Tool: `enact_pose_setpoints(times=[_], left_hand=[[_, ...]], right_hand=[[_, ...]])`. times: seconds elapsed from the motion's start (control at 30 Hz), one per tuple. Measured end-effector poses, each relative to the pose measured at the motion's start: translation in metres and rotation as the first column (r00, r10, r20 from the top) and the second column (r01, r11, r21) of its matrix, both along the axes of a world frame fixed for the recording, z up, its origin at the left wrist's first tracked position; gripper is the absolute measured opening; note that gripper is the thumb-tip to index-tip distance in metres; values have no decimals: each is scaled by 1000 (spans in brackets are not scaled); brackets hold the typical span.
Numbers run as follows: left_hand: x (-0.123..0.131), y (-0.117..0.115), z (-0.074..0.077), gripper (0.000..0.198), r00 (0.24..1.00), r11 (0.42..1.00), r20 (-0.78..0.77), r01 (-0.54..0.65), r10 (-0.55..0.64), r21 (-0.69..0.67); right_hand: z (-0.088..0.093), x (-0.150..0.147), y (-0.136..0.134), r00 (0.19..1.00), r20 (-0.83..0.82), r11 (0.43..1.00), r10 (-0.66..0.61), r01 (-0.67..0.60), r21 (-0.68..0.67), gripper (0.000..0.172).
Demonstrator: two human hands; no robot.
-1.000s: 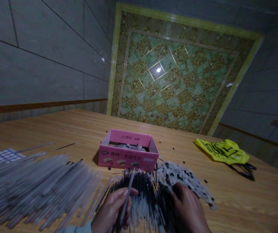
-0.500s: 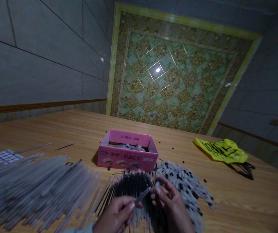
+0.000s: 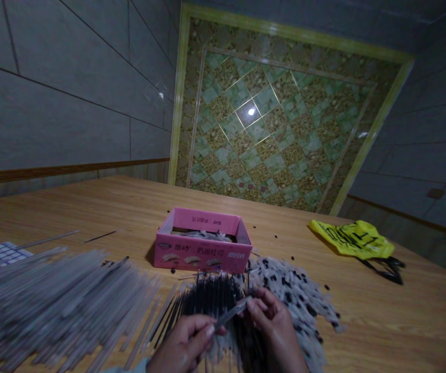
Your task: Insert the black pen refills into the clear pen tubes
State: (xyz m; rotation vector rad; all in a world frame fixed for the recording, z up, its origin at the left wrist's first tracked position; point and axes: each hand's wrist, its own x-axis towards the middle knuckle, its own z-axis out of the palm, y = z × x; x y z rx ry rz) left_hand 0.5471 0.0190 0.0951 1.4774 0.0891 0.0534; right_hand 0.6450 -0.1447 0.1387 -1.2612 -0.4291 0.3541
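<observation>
My left hand (image 3: 186, 342) is closed on a thin translucent tube (image 3: 231, 314), which slants up to the right. The fingers of my right hand (image 3: 272, 321) pinch the tube's upper end; any small part between them is too blurred to tell. Beneath and behind both hands lies a bundle of dark thin sticks (image 3: 209, 295). Beside my right hand spreads a pile of small translucent pieces with black bits (image 3: 296, 290). A pink box (image 3: 201, 256) holding pale pieces stands just beyond the dark sticks.
Many long translucent tubes (image 3: 59, 305) cover the left of the wooden table (image 3: 122, 207), near a blue-checked cloth (image 3: 1, 254). At the right lies a yellow bag (image 3: 353, 238) with black straps. Small black bits are scattered around the box.
The tube's upper end now meets my right fingers, where a small gap showed before. My left hand has barely moved. The whole view has shifted slightly.
</observation>
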Motion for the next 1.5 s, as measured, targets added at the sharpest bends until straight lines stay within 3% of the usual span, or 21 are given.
enact_pose_setpoints(times=[0.17,0.37,0.6,0.77,0.9,1.07,1.2,1.37,1.43,1.5], left_hand=[[-1,-1,8,57,998,999,-50,-45,45,-7],[-3,-3,21,58,992,991,-117,32,-47,-128],[-8,-2,27,56,985,983,-137,83,-105,-161],[-7,-2,22,59,990,995,-120,61,-70,-75],[-6,-1,21,64,1000,984,-29,3,2,175],[-11,-1,31,54,986,863,115,-164,124,477],[-13,-4,38,44,978,805,163,-203,134,558],[-13,3,48,54,972,754,190,-228,139,616],[-14,12,54,48,936,667,267,-351,230,657],[-14,24,59,41,893,496,316,-442,320,747]], right_hand=[[2,3,-3,987,155,994,36,-20,-105,32],[7,6,-12,958,268,976,102,-45,-211,24],[16,0,-16,804,559,903,200,70,-424,16],[13,1,-14,733,635,879,243,110,-463,22],[11,0,-12,715,655,874,243,132,-468,26],[8,-3,-10,743,637,871,204,159,-465,27],[5,-4,-3,838,531,901,128,125,-415,28],[1,-2,4,941,328,949,-79,172,-265,30],[-1,1,2,958,229,956,-173,219,-196,29],[-1,4,-1,960,114,954,-257,271,-128,31]])
